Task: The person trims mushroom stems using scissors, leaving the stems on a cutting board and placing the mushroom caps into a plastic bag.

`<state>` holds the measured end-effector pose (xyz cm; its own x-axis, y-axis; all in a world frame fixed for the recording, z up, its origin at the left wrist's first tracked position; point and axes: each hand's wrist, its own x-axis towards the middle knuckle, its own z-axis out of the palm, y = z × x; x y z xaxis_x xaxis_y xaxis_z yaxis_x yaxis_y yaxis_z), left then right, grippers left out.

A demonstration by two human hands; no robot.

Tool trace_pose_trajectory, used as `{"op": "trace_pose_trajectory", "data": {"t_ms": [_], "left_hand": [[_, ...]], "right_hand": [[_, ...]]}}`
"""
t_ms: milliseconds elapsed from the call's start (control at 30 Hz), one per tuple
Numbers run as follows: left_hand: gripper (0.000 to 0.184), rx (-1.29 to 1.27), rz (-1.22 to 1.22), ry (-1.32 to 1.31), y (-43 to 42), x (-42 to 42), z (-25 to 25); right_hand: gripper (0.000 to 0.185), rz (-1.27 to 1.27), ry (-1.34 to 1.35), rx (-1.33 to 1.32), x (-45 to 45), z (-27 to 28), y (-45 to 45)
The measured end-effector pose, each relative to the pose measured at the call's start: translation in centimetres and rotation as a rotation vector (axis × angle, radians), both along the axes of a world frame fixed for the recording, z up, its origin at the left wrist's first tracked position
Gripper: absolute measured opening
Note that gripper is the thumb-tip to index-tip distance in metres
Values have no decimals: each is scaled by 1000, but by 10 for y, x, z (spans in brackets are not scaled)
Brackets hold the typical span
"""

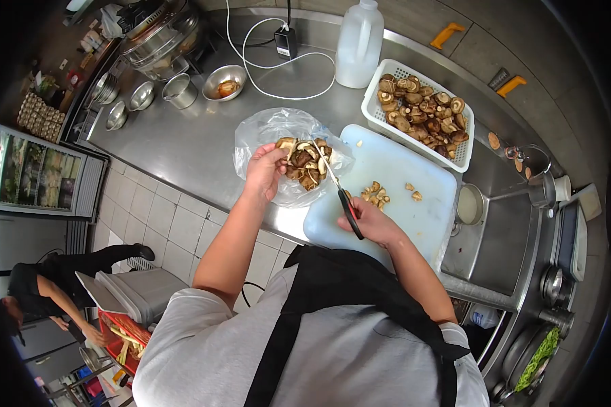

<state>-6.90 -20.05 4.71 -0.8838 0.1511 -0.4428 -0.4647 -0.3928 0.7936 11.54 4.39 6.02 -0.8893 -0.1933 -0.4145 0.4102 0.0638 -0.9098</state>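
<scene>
Between the fingers and thumb of my left hand (266, 168) is a mushroom (287, 145), held over an open clear plastic bag (248, 139). Cut mushroom pieces (309, 169) lie in the bag. My right hand (375, 224) grips scissors (347, 205) with black and red handles. Their blades point up and left over the bag, near the held mushroom; whether they touch it I cannot tell. Small mushroom stems (375, 195) sit in a pile on the white cutting board (421, 224), just beyond my right hand.
A white basket (368, 108) of whole mushrooms stands behind the board, beside a plastic jug (357, 51). At right is a sink (499, 234). Metal bowls (142, 96) and a white cable (285, 66) occupy the back left. Another person (54, 285) bends by a red basket (125, 322).
</scene>
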Motion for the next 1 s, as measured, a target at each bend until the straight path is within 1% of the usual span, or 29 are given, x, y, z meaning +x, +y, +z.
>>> {"op": "trace_pose_trajectory", "data": {"t_ms": [33, 67, 100, 167, 300, 400, 533, 600, 733, 833, 900, 933, 1000], "left_hand": [[30, 58, -5, -14, -1, 0, 4], [30, 117, -12, -28, 0, 1, 8], [30, 117, -19, -30, 3, 4, 17], [30, 82, -34, -77, 12, 14, 34], [28, 28, -11, -11, 23, 20, 31], [23, 25, -57, 11, 26, 24, 27], [22, 7, -79, 42, 26, 28, 24], [21, -13, -111, 44, 22, 26, 22], [20, -42, -114, 32, 14, 22, 19], [20, -19, -108, 20, 8, 18, 12], [21, -51, -104, -24, 5, 14, 11], [21, -54, -106, -26, 3, 14, 11], [20, -131, -179, -34, 0, 12, 12]], "right_hand": [[43, -1, 0, -4, 2, -3, 4], [40, 55, -27, 44, 4, -6, 9], [39, 108, -55, 94, 6, -4, 11], [40, 113, -68, 94, 8, 1, 10], [42, 144, -106, 89, 6, 7, 4], [43, 122, -91, 91, 3, 5, -1], [44, 130, -99, 125, -2, 5, -4], [52, 82, -24, 60, -4, 2, -7], [53, 93, -45, 37, -9, 3, -11], [48, 49, -81, 20, -11, 15, -21], [41, -6, -270, -105, -9, 30, -22], [41, -9, -271, -107, -8, 30, -22], [35, -36, -212, -42, -3, 28, -22]]}}
